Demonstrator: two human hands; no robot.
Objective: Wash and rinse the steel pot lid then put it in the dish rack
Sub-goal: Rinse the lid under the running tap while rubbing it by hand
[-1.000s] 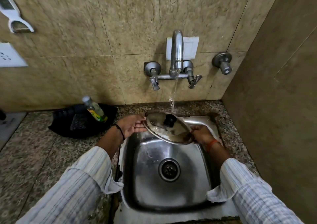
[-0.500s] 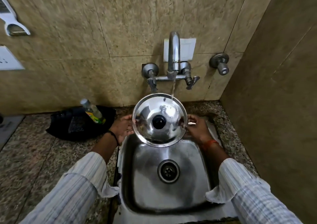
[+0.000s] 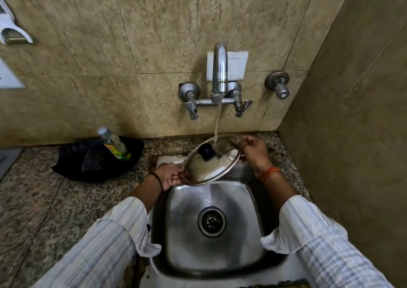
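The steel pot lid (image 3: pixel 204 166) with a black knob (image 3: pixel 206 151) is held over the back of the steel sink (image 3: pixel 180 221), knob side up and tilted down toward the left. Water from the wall tap (image 3: pixel 219 71) runs onto it just right of the knob. My left hand (image 3: pixel 170 176) grips the lid's lower left rim. My right hand (image 3: pixel 255 150) grips its upper right rim.
A black tray (image 3: pixel 88 166) with a clear bottle of green liquid (image 3: pixel 114 144) sits on the granite counter left of the sink. A tiled wall stands close on the right. A separate valve (image 3: pixel 278 85) sticks out right of the tap.
The lid faced me upright half a second ago; now it is laid back nearly flat and tilted left under the stream, with my right hand raised and my left hand lowered.
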